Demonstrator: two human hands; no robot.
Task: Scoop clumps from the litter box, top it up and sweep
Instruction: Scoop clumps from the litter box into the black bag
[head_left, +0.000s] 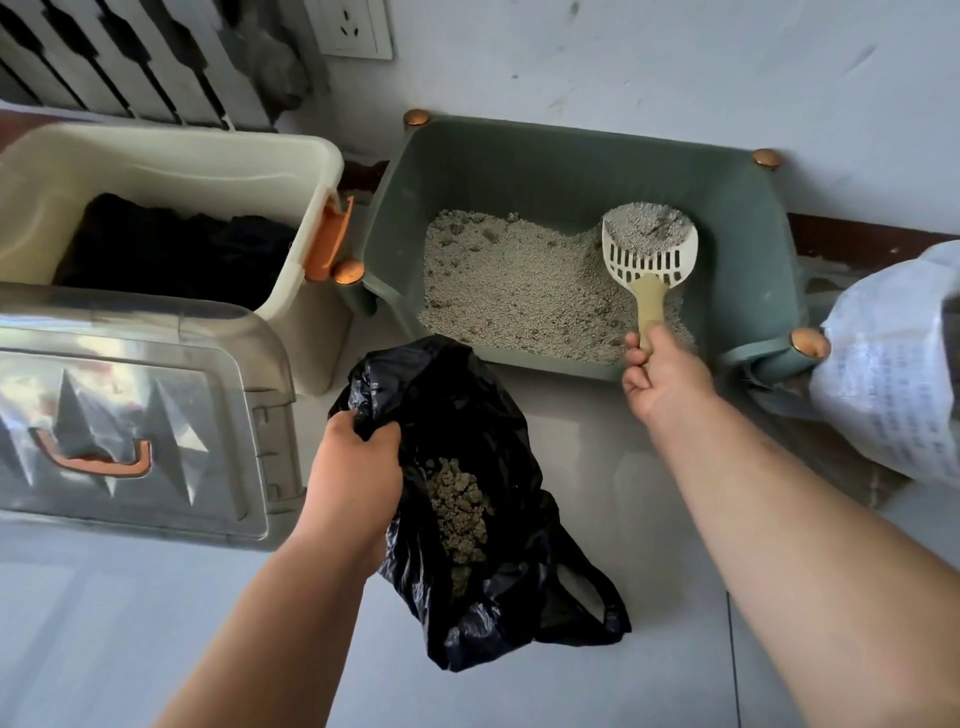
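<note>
A green litter box (737, 218) with copper corner knobs stands against the wall, holding grey litter (509, 280). My right hand (665, 379) grips the handle of a white slotted scoop (649, 249), held over the litter at the box's right side with a heap of litter in its far end. A black plastic bag (483, 415) lies open on the floor in front of the box, with brownish clumps (460, 512) inside. My left hand (353, 467) grips the bag's left rim and holds it open.
A cream storage bin (291, 156) with dark cloth inside stands to the left, and its clear lid (140, 415) with an orange handle leans in front. A white printed sack (893, 374) sits at the right. A radiator and wall socket are behind.
</note>
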